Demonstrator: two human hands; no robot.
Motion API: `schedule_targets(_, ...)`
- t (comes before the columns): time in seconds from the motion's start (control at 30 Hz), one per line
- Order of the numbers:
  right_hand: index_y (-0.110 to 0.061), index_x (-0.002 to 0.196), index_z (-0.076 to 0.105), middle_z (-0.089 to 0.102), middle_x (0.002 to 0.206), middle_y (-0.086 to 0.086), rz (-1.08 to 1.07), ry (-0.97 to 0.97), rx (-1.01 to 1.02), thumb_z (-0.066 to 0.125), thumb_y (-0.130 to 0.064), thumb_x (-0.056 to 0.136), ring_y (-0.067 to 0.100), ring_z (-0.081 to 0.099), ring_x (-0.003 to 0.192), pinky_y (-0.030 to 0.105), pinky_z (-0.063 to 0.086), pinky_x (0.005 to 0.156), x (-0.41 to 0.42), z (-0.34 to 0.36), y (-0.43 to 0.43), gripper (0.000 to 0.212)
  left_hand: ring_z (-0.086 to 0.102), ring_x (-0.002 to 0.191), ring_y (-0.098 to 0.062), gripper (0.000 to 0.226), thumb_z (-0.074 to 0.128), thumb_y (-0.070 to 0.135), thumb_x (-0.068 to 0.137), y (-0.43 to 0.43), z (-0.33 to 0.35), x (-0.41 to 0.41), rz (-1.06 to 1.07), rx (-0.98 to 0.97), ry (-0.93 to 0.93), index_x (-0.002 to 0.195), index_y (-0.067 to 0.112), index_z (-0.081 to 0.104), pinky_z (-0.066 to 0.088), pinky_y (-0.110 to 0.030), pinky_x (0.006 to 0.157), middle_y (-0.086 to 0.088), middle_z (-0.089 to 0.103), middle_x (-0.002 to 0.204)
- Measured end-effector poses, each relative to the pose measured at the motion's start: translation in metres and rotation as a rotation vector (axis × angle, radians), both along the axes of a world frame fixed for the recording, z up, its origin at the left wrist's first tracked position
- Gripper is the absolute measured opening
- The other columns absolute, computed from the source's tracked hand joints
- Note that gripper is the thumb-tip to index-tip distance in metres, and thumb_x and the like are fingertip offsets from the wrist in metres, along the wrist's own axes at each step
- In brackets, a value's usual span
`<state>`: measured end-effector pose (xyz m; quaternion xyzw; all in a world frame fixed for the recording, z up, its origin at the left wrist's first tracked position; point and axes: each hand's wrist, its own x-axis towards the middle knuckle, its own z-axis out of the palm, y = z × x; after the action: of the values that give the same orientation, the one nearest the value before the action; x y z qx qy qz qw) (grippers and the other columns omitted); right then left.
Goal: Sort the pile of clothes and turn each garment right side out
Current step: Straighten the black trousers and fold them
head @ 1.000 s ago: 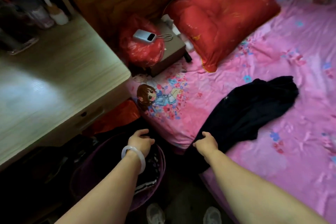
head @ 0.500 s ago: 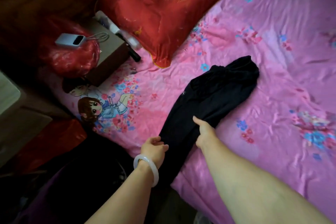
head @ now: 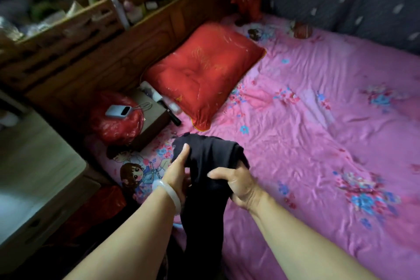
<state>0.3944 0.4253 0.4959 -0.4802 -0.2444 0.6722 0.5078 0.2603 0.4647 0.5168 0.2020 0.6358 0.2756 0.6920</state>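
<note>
A black garment is lifted off the pink floral bed near its front left corner and hangs down between my arms. My left hand, with a pale bangle on its wrist, grips the garment's upper left edge, thumb on top. My right hand clutches a bunched fold of the same cloth lower on its right side. The garment's lower end drops out of sight below the bed edge.
A red pillow lies at the head of the bed by the wooden headboard. A red plastic bag with a white power bank sits on a box. A light wood desk stands to the left.
The black garment lay flat on the bed; both hands have now taken hold of it and raised it toward me. The view has tilted up toward the headboard.
</note>
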Motion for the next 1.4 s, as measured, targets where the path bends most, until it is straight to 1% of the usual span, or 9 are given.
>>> schedule_targets(0.27, -0.009, 0.113, 0.065, 0.074, 0.103, -0.002, 0.599, -0.181, 0.021, 0.075, 0.002, 0.063, 0.011, 0.068, 0.095, 0.023, 0.051, 0.084, 0.039, 0.086, -0.029, 0.052, 0.072, 0.066, -0.026, 0.022, 0.057, 0.017, 0.079, -0.017, 0.118, -0.029, 0.015, 0.121, -0.383, 0.073, 0.007, 0.077, 0.058, -0.035, 0.067, -0.011, 0.074, 0.074)
schedule_targets(0.5, -0.008, 0.109, 0.071, 0.073, 0.106, 0.013, 0.273, 0.326, -0.015, 0.097, -0.039, 0.033, 0.025, 0.071, 0.093, 0.035, 0.058, 0.077, 0.059, 0.165, -0.014, 0.087, 0.071, 0.072, -0.03, 0.046, 0.061, -0.018, 0.055, -0.061, 0.188, -0.054, -0.368, 0.294, -0.201, 0.1, -0.008, 0.065, 0.06, -0.036, 0.068, -0.02, 0.072, 0.085)
schedule_targets(0.63, -0.007, 0.108, 0.073, 0.07, 0.114, 0.015, 0.308, 0.427, 0.057, 0.095, -0.039, 0.041, 0.027, 0.069, 0.102, 0.039, 0.057, 0.083, 0.04, 0.216, -0.017, 0.077, 0.072, 0.079, -0.023, 0.049, 0.091, 0.011, 0.044, -0.096, 0.221, -0.064, -0.573, 0.381, -0.311, 0.091, 0.005, 0.076, 0.057, -0.03, 0.07, -0.012, 0.074, 0.087)
schedule_targets(0.73, -0.004, 0.103, 0.075, 0.072, 0.107, 0.017, 0.346, 0.445, 0.104, 0.096, -0.024, 0.041, 0.028, 0.071, 0.095, 0.039, 0.058, 0.083, 0.033, 0.234, -0.022, 0.069, 0.072, 0.081, -0.024, 0.06, 0.094, 0.03, 0.044, -0.11, 0.237, -0.074, -0.468, 0.425, -0.358, 0.095, 0.003, 0.075, 0.058, -0.032, 0.071, -0.015, 0.073, 0.092)
schedule_targets(0.87, -0.003, 0.08, 0.078, 0.075, 0.082, 0.015, 0.42, 0.262, 0.213, 0.093, -0.011, 0.019, 0.025, 0.073, 0.07, 0.031, 0.06, 0.066, 0.025, 0.258, -0.032, 0.063, 0.071, 0.076, -0.023, 0.052, 0.079, 0.0, 0.06, -0.127, 0.255, -0.077, -0.279, 0.536, -0.113, 0.11, 0.002, 0.065, 0.059, -0.031, 0.068, -0.014, 0.073, 0.093)
schedule_targets(1.03, -0.002, 0.093, 0.076, 0.074, 0.093, 0.016, 0.554, 0.204, 0.323, 0.094, -0.017, 0.036, 0.027, 0.073, 0.082, 0.033, 0.059, 0.075, 0.023, 0.291, -0.043, 0.062, 0.066, 0.101, -0.029, 0.076, 0.069, -0.001, 0.06, -0.141, 0.268, -0.092, -0.077, 0.77, 0.002, 0.129, 0.027, 0.054, 0.053, -0.045, 0.09, -0.012, 0.066, 0.12)
schedule_targets(1.1, -0.002, 0.104, 0.073, 0.072, 0.104, 0.018, 0.6, 0.172, 0.335, 0.095, -0.023, 0.042, 0.029, 0.071, 0.092, 0.036, 0.058, 0.081, 0.027, 0.3, -0.045, 0.069, 0.065, 0.088, -0.024, 0.083, 0.06, -0.011, 0.067, -0.145, 0.274, -0.101, -0.08, 0.887, 0.063, 0.131, 0.04, 0.049, 0.055, -0.036, 0.073, -0.013, 0.066, 0.118)
schedule_targets(1.27, -0.006, 0.117, 0.067, 0.058, 0.122, 0.026, 0.76, 0.095, 0.278, 0.09, -0.036, 0.058, 0.041, 0.051, 0.111, 0.05, 0.034, 0.096, 0.027, 0.299, -0.05, 0.07, 0.052, 0.062, -0.014, 0.063, 0.042, -0.026, 0.075, -0.161, 0.285, -0.113, -0.074, 1.055, 0.31, 0.09, 0.031, 0.064, 0.042, -0.02, 0.048, -0.006, 0.065, 0.083)
schedule_targets(1.4, -0.004, 0.114, 0.068, 0.069, 0.112, 0.018, 0.787, 0.257, 0.386, 0.092, -0.009, 0.048, 0.03, 0.068, 0.099, 0.039, 0.057, 0.085, 0.018, 0.313, -0.057, 0.071, 0.045, 0.053, -0.008, 0.044, 0.045, -0.031, 0.075, -0.172, 0.287, -0.124, 0.002, 1.047, 0.26, 0.074, 0.013, 0.05, 0.038, -0.018, 0.043, -0.004, 0.052, 0.064)
